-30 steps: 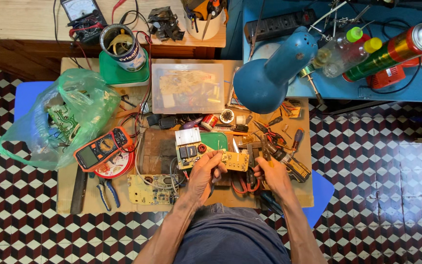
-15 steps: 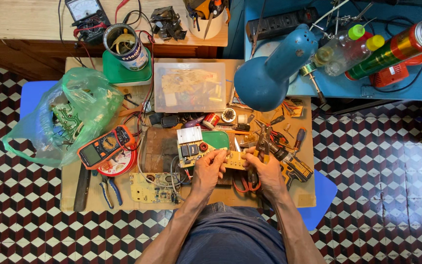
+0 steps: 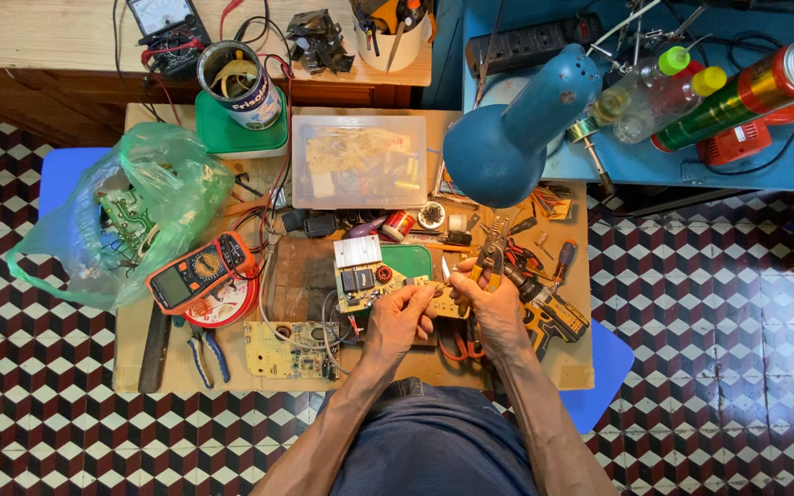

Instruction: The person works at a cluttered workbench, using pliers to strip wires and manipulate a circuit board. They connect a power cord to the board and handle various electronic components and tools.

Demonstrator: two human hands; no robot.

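head view, your left hand (image 3: 401, 317) pinching the near edge of a circuit board (image 3: 374, 278) at the table's middle, your right hand (image 3: 493, 308) closed around small yellow-handled pliers (image 3: 486, 264) beside it, orange multimeter (image 3: 198, 272) well left, blue lamp (image 3: 507, 138) above

Multimeter (image 3: 197, 272) lies left of the circuit board (image 3: 374, 277); pliers (image 3: 206, 352) probably just before it.

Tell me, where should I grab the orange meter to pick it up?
Take the orange multimeter across its long sides, around the middle, with your hand coming from above. It lies flat and slanted, partly on a red round tin, with its side edges free. I'd avoid the screen end and the wires at its upper right.
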